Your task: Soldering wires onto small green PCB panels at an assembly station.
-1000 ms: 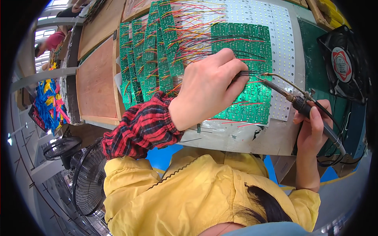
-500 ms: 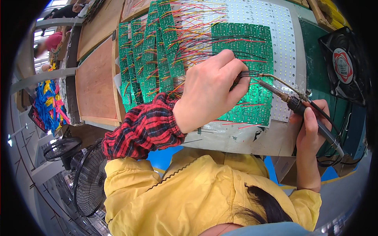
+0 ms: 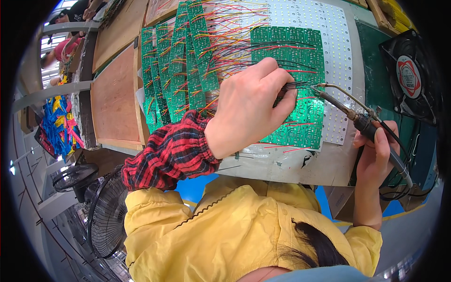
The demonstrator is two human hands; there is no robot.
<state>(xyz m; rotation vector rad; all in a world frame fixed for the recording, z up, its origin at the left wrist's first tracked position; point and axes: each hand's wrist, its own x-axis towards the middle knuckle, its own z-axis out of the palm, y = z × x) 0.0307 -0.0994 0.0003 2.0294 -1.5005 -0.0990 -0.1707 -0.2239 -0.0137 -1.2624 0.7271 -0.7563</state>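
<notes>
A bundle of black wires [image 3: 295,85] is pinched in my left hand [image 3: 251,105], their ends pointing right over a green circuit board panel [image 3: 293,126]. My right hand [image 3: 377,149] grips a soldering iron [image 3: 364,125] with a thin metal tube running along it to the tip. That tip sits just right of the wire ends, near the panel's right edge; whether it touches a wire is too small to tell. Red wires [image 3: 300,124] lie in rows across the panel, and black ones cross its upper part. My left palm hides the panel's lower left.
White boards with small dotted parts [image 3: 336,61] lie beneath the panel. Overlapping green board strips [image 3: 180,70] with red and yellow wires stand left. A black fan [image 3: 409,77] is at the right, wooden boards [image 3: 114,96] at the left. Other people [image 3: 66,49] are at the far left.
The soldering iron and my right hand have shifted slightly right and down, its tip moving away from my left fingers. My left hand has moved a little left, still pinching the black wires.
</notes>
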